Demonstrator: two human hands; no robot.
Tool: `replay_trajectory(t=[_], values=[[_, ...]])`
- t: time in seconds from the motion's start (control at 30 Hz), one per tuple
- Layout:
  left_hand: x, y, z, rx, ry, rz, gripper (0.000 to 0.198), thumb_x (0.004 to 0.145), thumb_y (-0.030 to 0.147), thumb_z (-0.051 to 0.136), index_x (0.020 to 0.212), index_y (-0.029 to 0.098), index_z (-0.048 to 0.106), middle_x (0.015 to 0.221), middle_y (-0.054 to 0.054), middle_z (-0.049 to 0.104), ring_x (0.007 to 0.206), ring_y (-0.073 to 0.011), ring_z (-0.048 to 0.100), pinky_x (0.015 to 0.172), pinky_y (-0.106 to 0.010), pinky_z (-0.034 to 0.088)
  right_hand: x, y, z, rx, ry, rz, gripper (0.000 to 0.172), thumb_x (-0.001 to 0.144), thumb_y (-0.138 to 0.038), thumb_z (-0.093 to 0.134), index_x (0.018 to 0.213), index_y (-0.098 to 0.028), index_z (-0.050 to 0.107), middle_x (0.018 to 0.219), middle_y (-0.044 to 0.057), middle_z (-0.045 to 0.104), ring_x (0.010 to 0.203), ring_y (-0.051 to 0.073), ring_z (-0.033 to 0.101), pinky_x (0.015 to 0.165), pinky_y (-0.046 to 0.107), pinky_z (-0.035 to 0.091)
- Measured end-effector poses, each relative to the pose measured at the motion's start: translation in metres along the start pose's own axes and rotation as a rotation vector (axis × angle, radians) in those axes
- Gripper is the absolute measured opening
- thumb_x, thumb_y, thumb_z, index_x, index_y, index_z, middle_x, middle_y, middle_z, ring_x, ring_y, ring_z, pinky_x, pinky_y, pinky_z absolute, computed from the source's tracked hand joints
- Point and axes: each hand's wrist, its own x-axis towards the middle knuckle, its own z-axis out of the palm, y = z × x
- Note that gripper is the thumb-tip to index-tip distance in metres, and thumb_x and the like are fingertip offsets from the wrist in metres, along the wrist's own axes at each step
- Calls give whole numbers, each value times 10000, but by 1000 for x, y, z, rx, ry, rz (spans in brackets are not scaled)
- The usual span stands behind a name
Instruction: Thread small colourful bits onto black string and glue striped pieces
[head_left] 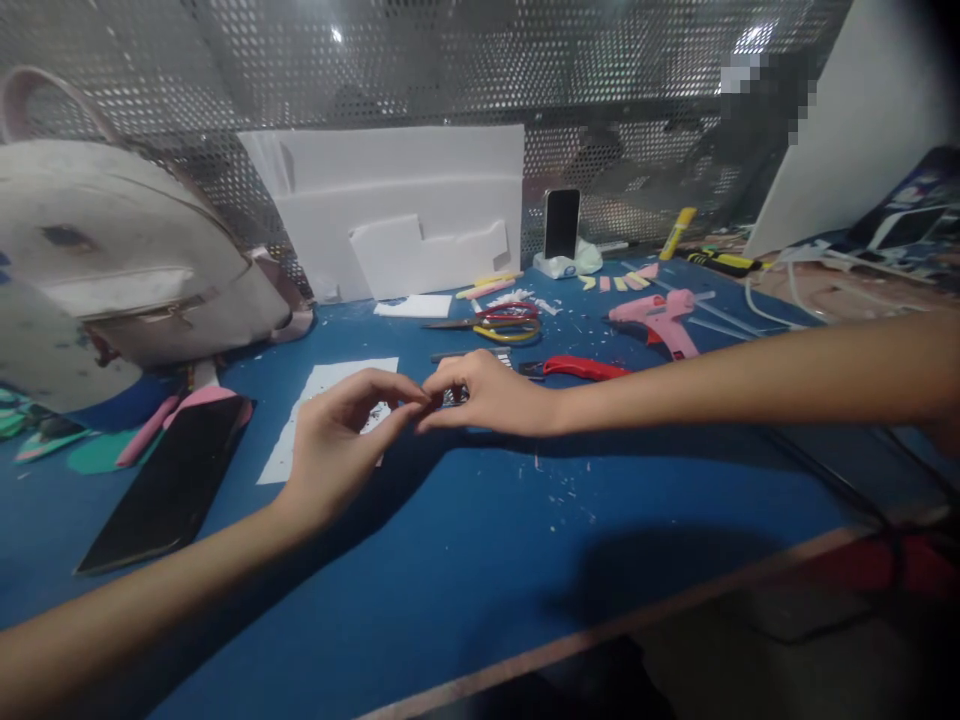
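The left hand [337, 435] and right hand [495, 395] meet in closed pinches, anything between them too small to tell, the paper [325, 376] lying below the nearer left hand.

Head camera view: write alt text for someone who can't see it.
A person's left hand and right hand meet at the fingers above a blue table; anything between them is too small to make out. Beyond lie scissors, a red-handled tool and a pink glue gun. Left of the hands are a dark phone and a pale backpack.
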Motion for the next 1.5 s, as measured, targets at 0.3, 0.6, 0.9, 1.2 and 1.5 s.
replay_trajectory(t=[0.3,0.6,0.9,1.2,1.5], values=[[20,6,4,-10,53,30,51,778,165,713,817,195,697,813,-21,698,750,-158,649,743,-297,525,1,3,-18,108,78,21,162,813,-285,694,847,-131,732,773,23,701,738,122,593,699,238,428],[44,18,1,-112,109,96,54,798,112,685,828,156,683,781,26,702,736,-124,686,770,-297,573,24,5,-32,153,161,-4,145,845,-263,645,797,-144,712,785,12,702,824,134,627,823,254,471],[64,8,-13,-216,225,71,56,775,91,691,788,136,661,755,76,695,738,-77,659,789,-256,546,51,-4,-29,281,273,101,160,799,-292,720,770,-136,703,799,18,708,835,128,619,819,240,468],[67,5,-24,-385,297,-142,120,748,108,745,786,163,645,769,60,681,705,-54,591,681,-201,479,58,-11,-21,548,383,281,195,791,-286,739,916,-143,694,937,40,700,900,139,578,774,255,457],[35,12,-12,-544,223,-438,60,760,159,759,765,179,702,654,35,600,588,-53,523,567,-177,454,42,-30,-25,677,391,335,195,791,-283,751,928,-150,711,950,42,675,873,132,571,770,272,462]])
